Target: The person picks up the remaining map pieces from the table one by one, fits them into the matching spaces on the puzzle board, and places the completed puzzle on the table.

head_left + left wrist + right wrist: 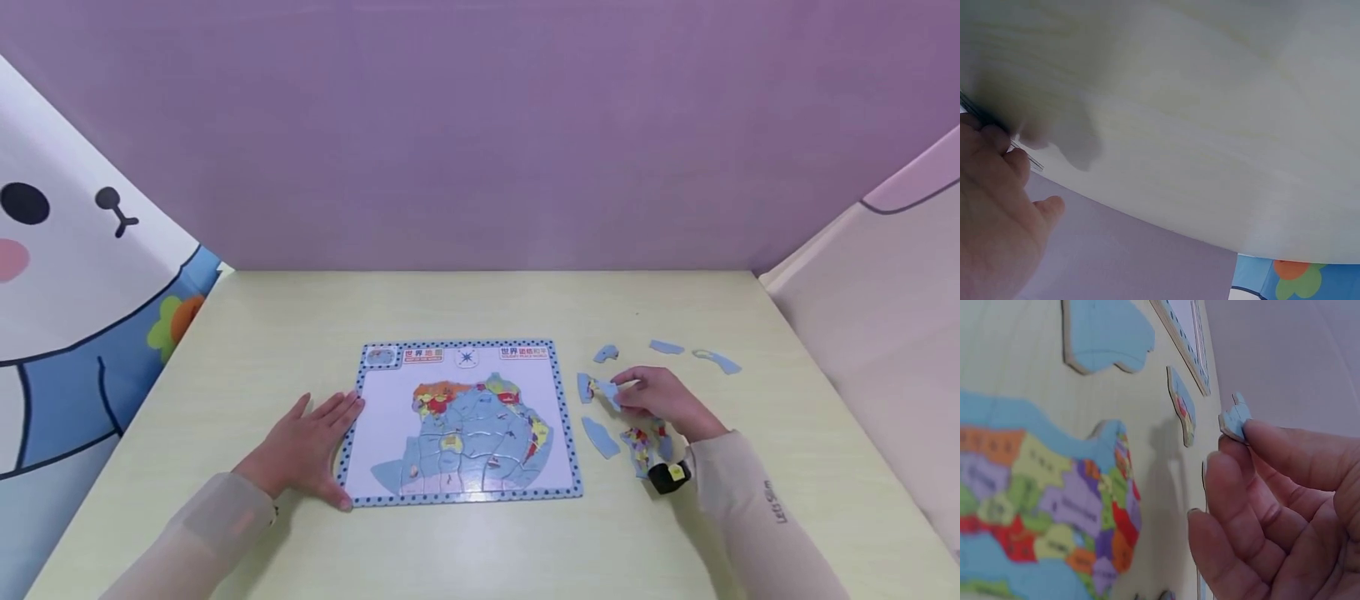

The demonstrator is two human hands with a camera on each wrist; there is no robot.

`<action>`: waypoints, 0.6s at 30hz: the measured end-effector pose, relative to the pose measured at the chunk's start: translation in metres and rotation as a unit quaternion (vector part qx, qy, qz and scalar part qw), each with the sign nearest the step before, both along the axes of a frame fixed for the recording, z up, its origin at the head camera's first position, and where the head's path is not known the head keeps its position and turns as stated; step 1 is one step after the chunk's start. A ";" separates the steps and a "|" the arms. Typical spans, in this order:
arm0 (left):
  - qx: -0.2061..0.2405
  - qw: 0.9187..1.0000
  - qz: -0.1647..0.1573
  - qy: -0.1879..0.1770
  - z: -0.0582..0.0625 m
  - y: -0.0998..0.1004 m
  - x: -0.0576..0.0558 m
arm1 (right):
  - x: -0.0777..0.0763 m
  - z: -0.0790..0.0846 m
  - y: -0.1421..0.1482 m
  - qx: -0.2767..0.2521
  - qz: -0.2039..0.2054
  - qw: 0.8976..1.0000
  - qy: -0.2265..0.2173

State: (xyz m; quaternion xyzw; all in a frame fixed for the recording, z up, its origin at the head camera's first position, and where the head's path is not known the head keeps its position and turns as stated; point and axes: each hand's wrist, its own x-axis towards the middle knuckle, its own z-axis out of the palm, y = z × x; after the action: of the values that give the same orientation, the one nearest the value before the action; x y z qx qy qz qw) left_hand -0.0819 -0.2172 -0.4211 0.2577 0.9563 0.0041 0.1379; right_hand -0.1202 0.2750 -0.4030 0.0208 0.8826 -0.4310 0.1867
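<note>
A world map jigsaw board (386,392) with a dotted blue border lies on the table, its lower and middle area filled with fitted blue and coloured pieces. My left hand (307,442) rests at the board's left edge, fingers extended and thumb by the lower left corner. To the right of the board, my right hand (660,398) pinches a small light-blue puzzle piece (1235,420) between thumb and forefinger, raised off the table. Under and beside that hand lie a blue piece with a coloured strip (584,387) and a larger multicoloured map piece (1054,500).
More loose pieces lie right of the board: a plain blue piece (600,437), a small piece (606,353), a narrow strip (666,347) and a curved piece (717,361). A black box (667,477) sits at my right wrist. A purple wall (480,142) stands behind the table.
</note>
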 end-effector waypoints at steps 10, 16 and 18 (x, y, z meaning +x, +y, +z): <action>-0.005 1.000 0.009 -0.014 0.005 0.003 0.000 | -0.001 -0.006 -0.017 -0.009 -0.008 1.000 -0.006; -0.005 1.000 0.013 -0.020 0.006 0.004 0.001 | -0.004 -0.011 -0.025 -0.009 -0.012 1.000 -0.017; -0.005 1.000 0.013 -0.020 0.006 0.004 0.001 | -0.004 -0.011 -0.027 -0.008 -0.017 1.000 -0.024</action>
State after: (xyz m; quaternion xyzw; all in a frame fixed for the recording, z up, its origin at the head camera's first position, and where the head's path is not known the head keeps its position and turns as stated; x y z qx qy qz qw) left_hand -0.0807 -0.2130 -0.4148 0.2440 0.9567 0.0067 0.1584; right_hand -0.1240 0.2481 -0.4145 0.0450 0.8739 -0.4405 0.2006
